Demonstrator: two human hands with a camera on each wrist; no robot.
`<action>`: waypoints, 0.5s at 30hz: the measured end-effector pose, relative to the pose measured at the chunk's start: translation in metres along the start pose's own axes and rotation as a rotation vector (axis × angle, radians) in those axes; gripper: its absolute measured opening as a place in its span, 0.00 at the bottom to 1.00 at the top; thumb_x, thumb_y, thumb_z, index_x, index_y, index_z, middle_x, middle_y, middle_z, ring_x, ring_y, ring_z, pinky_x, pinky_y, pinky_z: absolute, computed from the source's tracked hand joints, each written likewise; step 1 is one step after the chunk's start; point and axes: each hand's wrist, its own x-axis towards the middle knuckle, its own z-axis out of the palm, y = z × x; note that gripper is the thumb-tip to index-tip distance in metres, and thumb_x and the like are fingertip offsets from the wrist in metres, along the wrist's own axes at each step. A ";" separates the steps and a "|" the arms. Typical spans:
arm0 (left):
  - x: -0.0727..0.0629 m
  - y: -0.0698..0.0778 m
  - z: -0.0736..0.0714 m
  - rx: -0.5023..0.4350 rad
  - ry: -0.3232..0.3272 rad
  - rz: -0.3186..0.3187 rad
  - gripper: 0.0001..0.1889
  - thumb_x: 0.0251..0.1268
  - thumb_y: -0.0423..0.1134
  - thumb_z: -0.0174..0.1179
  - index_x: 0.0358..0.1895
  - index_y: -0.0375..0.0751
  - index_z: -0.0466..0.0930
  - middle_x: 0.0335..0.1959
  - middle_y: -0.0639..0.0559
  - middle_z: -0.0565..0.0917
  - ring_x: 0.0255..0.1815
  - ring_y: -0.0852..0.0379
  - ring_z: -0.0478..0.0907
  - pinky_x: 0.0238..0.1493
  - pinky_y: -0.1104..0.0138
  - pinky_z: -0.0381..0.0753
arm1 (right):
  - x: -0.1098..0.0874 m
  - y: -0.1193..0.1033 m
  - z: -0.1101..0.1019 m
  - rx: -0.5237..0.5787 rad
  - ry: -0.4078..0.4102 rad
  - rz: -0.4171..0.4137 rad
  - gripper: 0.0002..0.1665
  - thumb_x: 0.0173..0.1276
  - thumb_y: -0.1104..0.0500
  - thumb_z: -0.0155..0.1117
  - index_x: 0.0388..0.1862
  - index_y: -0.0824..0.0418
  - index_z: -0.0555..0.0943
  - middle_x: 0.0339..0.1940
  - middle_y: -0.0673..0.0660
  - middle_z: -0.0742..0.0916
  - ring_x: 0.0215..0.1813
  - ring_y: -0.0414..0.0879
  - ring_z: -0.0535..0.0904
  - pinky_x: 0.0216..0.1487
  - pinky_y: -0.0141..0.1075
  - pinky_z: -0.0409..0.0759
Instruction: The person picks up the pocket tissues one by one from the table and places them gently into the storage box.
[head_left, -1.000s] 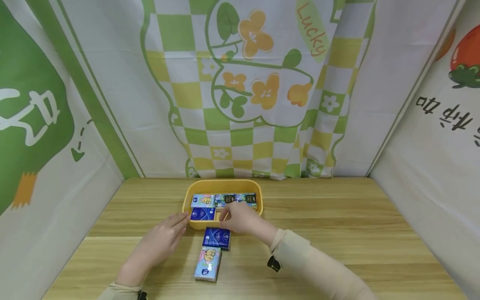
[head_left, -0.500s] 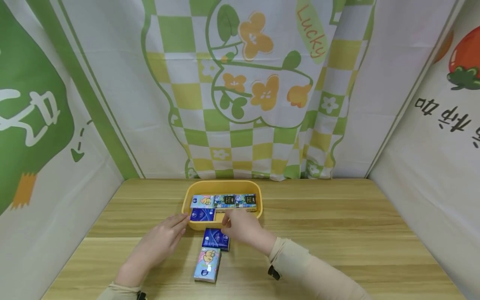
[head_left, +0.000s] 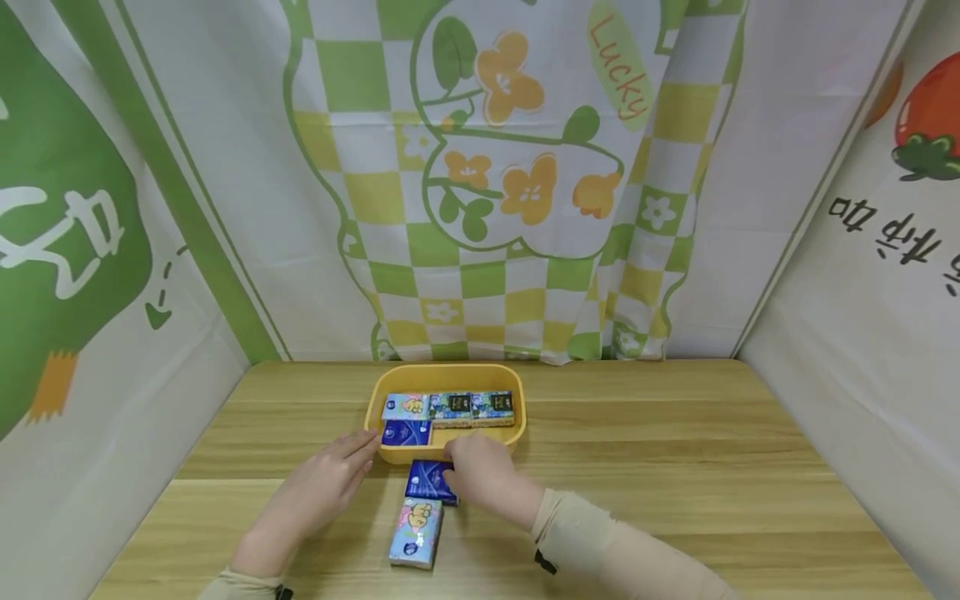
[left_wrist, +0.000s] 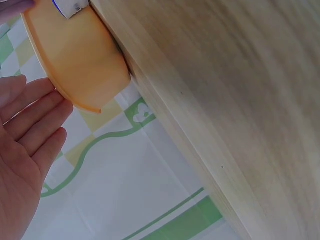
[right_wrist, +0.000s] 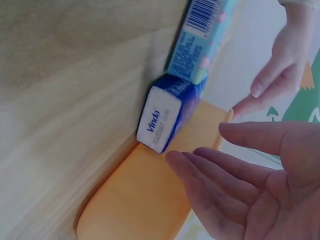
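Note:
My left hand (head_left: 318, 487) holds its fingers straight, the tips at the left front rim of a yellow plastic basket (head_left: 450, 368). In the left wrist view, the left fingers (left_wrist: 42, 115) lie against the basket's wall. My right hand (head_left: 489, 475) is in front of the basket, beside a dark blue Vinda tissue pack (head_left: 429, 480) on the table. Thumb and fingers stand apart near that pack's end (right_wrist: 159, 120) in the right wrist view, nothing between them. A light blue cartoon tissue pack (head_left: 416, 535) lies nearer me, end against the dark blue one.
Inside the basket, a light blue pack (head_left: 405, 407) and two dark floral packs (head_left: 450, 406) form the back row. Another dark blue pack (head_left: 405, 433) lies front left. Behind the wooden table (head_left: 637, 483) hangs a checked curtain (head_left: 480, 275); fabric walls flank both sides.
My right hand has drawn back from over the basket's inside to the dark blue pack in front of it. The left hand stays at the rim; the packs have not moved.

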 end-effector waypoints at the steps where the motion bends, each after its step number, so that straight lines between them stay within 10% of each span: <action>1: 0.000 0.000 0.000 0.000 -0.001 -0.002 0.19 0.65 0.36 0.58 0.57 0.34 0.77 0.59 0.39 0.77 0.59 0.39 0.76 0.60 0.47 0.76 | -0.001 -0.002 0.001 -0.019 0.008 0.003 0.10 0.58 0.52 0.69 0.36 0.55 0.86 0.25 0.50 0.85 0.24 0.42 0.78 0.18 0.33 0.75; 15: -0.001 0.000 0.000 -0.004 -0.015 -0.018 0.19 0.66 0.37 0.57 0.58 0.34 0.76 0.61 0.40 0.76 0.60 0.41 0.75 0.61 0.48 0.75 | -0.004 -0.011 0.014 -0.151 0.055 0.005 0.18 0.58 0.44 0.69 0.26 0.59 0.81 0.18 0.51 0.80 0.20 0.44 0.74 0.13 0.34 0.71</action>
